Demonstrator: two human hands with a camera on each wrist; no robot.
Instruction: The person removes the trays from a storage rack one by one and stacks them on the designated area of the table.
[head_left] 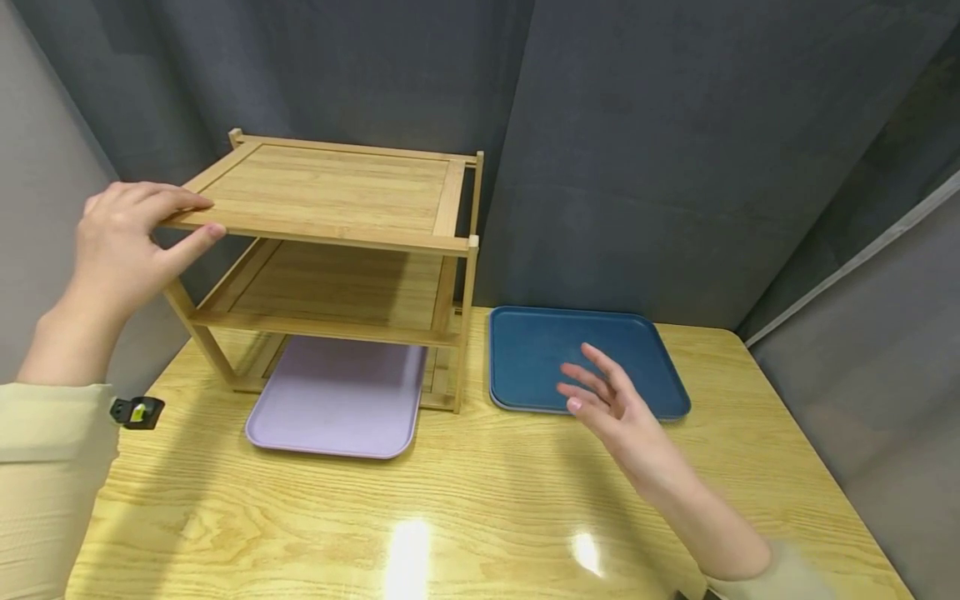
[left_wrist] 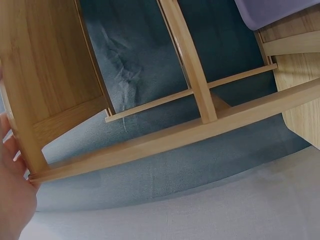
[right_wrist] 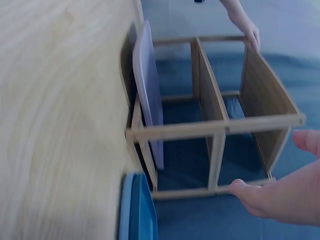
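We note a light, wood-grained bamboo rack, a plain lilac tray, a plain dark blue tray, a yellow wood-grain table, a dark grey fabric backdrop, and a cream sleeve.

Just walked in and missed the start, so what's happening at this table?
A person is working at a wooden shelf rack on a table. Their left hand grips the front left corner of the rack's top shelf. Their right hand hovers open above a blue tray lying to the rack's right. A lilac tray lies partly under the bottom shelf.
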